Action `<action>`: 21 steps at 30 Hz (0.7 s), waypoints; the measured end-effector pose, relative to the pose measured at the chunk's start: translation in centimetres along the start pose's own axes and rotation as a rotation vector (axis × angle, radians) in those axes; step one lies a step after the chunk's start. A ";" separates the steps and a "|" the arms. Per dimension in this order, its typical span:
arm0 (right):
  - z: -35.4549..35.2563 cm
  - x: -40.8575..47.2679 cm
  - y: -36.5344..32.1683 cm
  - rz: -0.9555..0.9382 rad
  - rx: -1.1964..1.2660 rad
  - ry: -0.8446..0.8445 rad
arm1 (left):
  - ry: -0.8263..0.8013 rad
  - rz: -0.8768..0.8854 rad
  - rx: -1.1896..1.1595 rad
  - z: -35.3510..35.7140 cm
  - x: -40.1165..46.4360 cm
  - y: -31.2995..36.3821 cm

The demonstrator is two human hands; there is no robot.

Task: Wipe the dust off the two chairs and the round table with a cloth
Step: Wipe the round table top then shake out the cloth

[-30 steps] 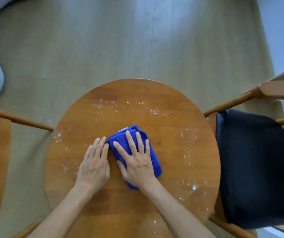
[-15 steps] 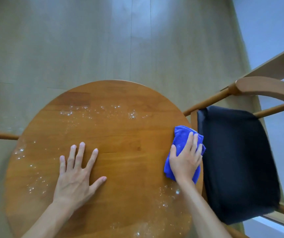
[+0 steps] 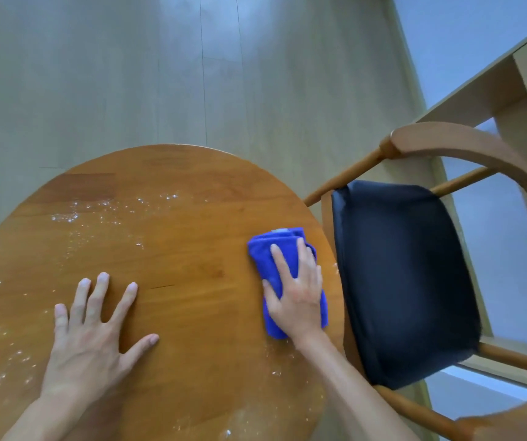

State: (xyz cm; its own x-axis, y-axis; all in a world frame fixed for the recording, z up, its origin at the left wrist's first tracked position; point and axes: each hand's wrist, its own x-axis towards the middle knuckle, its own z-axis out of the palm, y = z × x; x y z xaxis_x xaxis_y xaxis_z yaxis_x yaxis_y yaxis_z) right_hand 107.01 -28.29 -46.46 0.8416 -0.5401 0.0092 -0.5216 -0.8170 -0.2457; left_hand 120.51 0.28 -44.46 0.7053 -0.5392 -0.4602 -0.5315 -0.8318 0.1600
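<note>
Your right hand [image 3: 297, 297] flat, fingers straight, pressing folded blue cloth [image 3: 265, 259] on round counter [image 3: 192, 237] near right edge, beside chair [image 3: 402, 281]. Left hand [image 3: 93, 338] splayed flat on counter. White dust [image 3: 64, 216] far-left.

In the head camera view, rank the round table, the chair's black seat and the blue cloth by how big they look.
1. round table
2. black seat
3. blue cloth, partly covered by the right hand

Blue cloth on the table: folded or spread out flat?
Folded. The blue cloth shows stacked layers along its far edge and forms a compact pad under the right hand, lying on the round table.
</note>
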 end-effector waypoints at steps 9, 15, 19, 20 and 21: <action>-0.3 0.3 0.6 0.805 0.044 0.214 | 0.023 0.017 -0.005 0.5 0.1 -0.2; 1.9 1.0 -10.5 0.275 0.053 0.107 | 0.048 0.018 -0.012 0.5 0.4 -0.1; 2.8 -1.6 -11.6 -0.257 0.110 -0.051 | 0.064 0.024 -0.035 0.4 0.6 0.1; 2.6 -2.5 -9.9 -0.343 0.102 -0.064 | 0.072 0.024 -0.037 0.4 0.7 0.1; 2.1 -3.3 -7.8 -0.383 0.095 -0.073 | 0.079 0.021 -0.035 0.4 0.7 0.0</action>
State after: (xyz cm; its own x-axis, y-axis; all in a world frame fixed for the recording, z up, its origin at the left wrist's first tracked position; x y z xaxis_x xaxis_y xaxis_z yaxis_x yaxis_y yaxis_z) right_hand 108.61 -19.76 -46.58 0.9821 -0.1817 0.0493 -0.1560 -0.9322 -0.3265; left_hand 120.77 -0.03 -45.16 0.7298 -0.5644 -0.3859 -0.5312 -0.8234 0.1996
